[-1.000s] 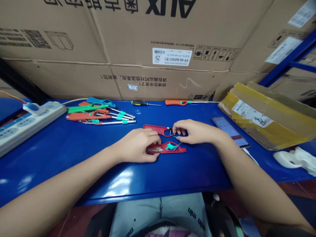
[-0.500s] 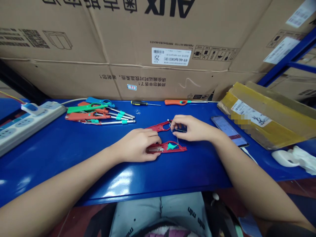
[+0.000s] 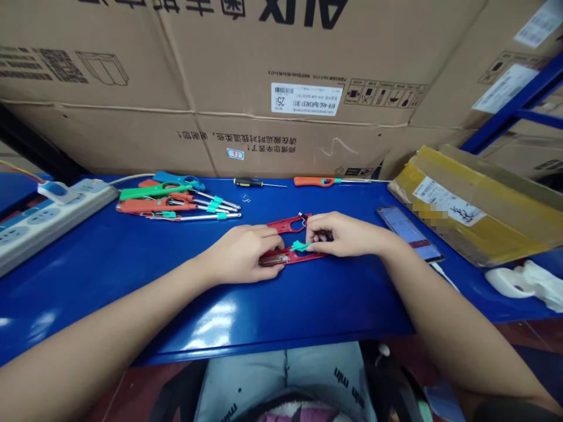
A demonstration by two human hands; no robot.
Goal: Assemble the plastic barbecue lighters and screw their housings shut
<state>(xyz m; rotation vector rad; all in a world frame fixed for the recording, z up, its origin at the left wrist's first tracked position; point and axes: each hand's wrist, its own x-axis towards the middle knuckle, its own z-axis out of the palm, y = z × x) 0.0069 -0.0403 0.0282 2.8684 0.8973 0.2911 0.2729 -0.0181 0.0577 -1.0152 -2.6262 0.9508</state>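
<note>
My left hand [image 3: 248, 253] is closed around the left end of a red lighter shell half [image 3: 295, 257], which has a clear fuel tank [image 3: 275, 259] in it. A green trigger [image 3: 299, 245] is pinched in the fingertips of my right hand [image 3: 341, 234], just over the shell's middle. Just beyond lies the other red shell half [image 3: 280, 225], partly covered by my hands. A small white-tipped wire piece [image 3: 302, 217] sits by its ring opening. The right end of the nearer shell is partly hidden under my right hand.
Several long-necked lighters [image 3: 160, 205] lie piled at left beside a power strip [image 3: 53, 220]. At the back are a screwdriver [image 3: 248, 183], small metal pieces [image 3: 246, 199] and an orange lighter [image 3: 313, 181]. On the right are a phone [image 3: 411, 233] and a taped carton [image 3: 492, 217].
My right hand has come down and slightly nearer to the shell. The green trigger, earlier lying in the shell, is now at its fingertips, shifted left and raised. My left hand stays on the shell.
</note>
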